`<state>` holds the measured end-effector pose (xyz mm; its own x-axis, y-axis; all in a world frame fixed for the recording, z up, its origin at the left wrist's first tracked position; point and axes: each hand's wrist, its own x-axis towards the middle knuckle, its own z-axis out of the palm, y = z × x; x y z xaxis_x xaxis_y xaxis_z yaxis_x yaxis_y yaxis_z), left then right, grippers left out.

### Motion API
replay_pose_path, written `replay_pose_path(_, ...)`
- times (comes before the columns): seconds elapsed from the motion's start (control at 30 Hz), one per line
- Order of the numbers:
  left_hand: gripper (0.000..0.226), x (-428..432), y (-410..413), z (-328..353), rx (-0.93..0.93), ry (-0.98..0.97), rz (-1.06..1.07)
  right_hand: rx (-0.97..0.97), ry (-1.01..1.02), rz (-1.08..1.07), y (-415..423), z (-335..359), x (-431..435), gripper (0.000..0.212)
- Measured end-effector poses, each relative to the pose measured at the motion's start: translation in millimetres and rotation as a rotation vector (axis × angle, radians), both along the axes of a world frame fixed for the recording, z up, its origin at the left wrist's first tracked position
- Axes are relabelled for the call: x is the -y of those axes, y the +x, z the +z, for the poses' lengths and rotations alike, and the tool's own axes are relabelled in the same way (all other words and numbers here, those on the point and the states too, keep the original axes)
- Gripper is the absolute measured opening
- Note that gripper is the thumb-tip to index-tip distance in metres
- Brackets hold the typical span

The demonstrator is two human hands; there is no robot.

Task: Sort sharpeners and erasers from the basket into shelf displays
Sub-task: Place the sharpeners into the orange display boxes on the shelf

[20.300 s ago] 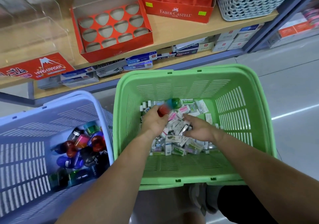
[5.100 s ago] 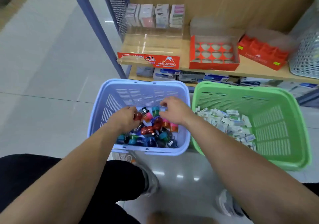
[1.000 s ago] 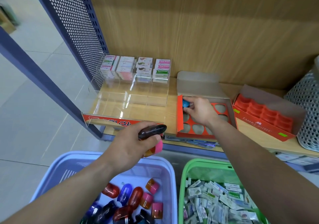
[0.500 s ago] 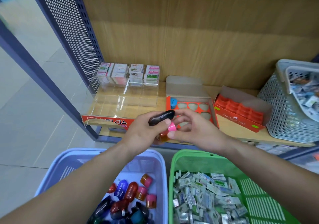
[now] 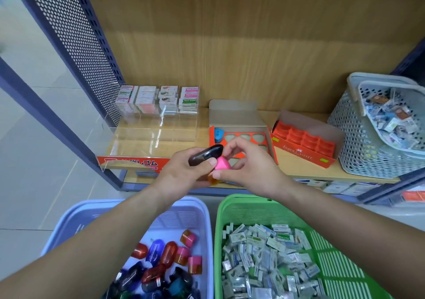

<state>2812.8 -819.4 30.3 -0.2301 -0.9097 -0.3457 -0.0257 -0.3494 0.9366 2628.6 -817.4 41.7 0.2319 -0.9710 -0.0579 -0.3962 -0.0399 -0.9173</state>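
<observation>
Handing over pink sharpener (image 5: 221, 163) in mid-air, just before shelf edge, short of red tray (image 5: 271, 148). Left hand (image 5: 181, 174) fingers clamped on it and on black sharpener (image 5: 205, 155); right hand (image 5: 253, 169) fingers pinching pink end. Possible drop between blue basket (image 5: 138, 203) and green basket (image 5: 253, 198) if released early.

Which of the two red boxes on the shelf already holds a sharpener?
The left red box, with rounded holes: a blue sharpener sits in its back-left hole. The Faber-Castell box shows none.
</observation>
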Motion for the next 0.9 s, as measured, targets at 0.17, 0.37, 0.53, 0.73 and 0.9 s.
replay_pose_path(0.17, 0.018, 6, 2, -3, -0.077, 0.019, 0.043, 0.037, -0.022, 0.005, 0, -8, 4, 0.047)
replay_pose_path(0.37, 0.037, 10, 5, -4, -0.061, 0.025, 0.028, 0.0, -0.087, 0.037, -4, -16, 7, 0.052)
replay_pose_path(0.53, 0.019, 9, 6, -1, 0.03, 0.044, 0.018, -0.069, -0.135, 0.071, -4, -19, 7, 0.042)
replay_pose_path(0.73, 0.021, 10, 9, -7, 0.221, 0.018, 0.047, -0.192, -0.14, 0.06, -13, -28, 9, 0.04)
replay_pose_path(0.9, 0.02, 9, 17, -14, 0.352, -0.049, -0.017, -0.272, -0.06, 0.033, -36, -47, 23, 0.037)
